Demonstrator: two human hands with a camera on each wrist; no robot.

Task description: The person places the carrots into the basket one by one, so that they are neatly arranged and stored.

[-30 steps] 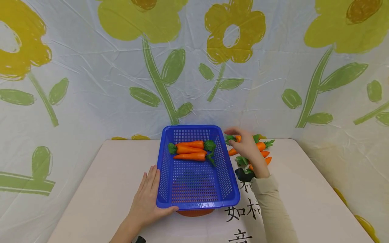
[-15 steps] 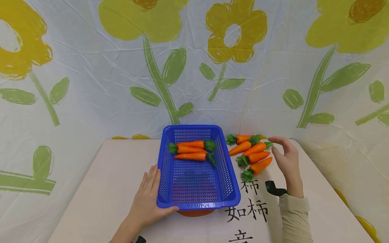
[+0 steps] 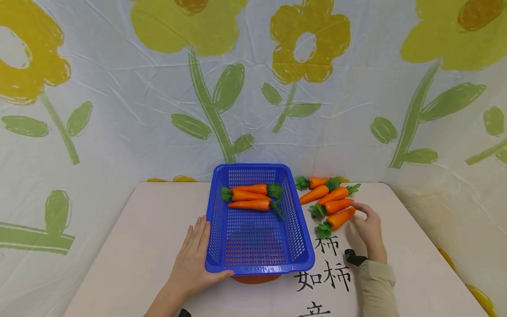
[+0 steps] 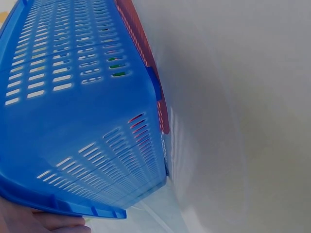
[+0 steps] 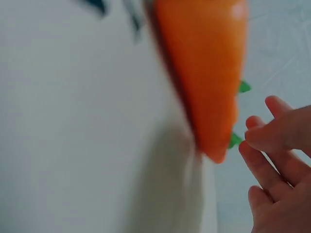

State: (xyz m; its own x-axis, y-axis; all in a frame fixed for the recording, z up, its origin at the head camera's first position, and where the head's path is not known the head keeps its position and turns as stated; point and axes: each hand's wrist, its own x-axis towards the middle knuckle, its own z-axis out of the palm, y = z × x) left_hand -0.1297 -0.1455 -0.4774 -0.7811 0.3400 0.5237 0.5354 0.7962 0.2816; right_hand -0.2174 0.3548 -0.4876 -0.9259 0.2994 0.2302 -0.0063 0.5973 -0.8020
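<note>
The left hand [image 3: 190,262], its fingers straight and unclenched, rests against the near left corner of a blue basket [image 3: 259,269], thumb along the near rim. Three carrots [image 3: 249,204] lie in the basket's far half. To its right, five more lie on the table [image 3: 400,246]. The right hand [image 3: 369,226], thumb and fingers parted, is at the right-hand tip of the nearest loose carrot [image 3: 340,218], gripping nothing.

Plastic basket [image 3: 259,268] — smooth, glossy; carrots [image 3: 336,206] — smooth, shiny; backdrop [image 3: 336,132] creased, cloth-like.
</note>
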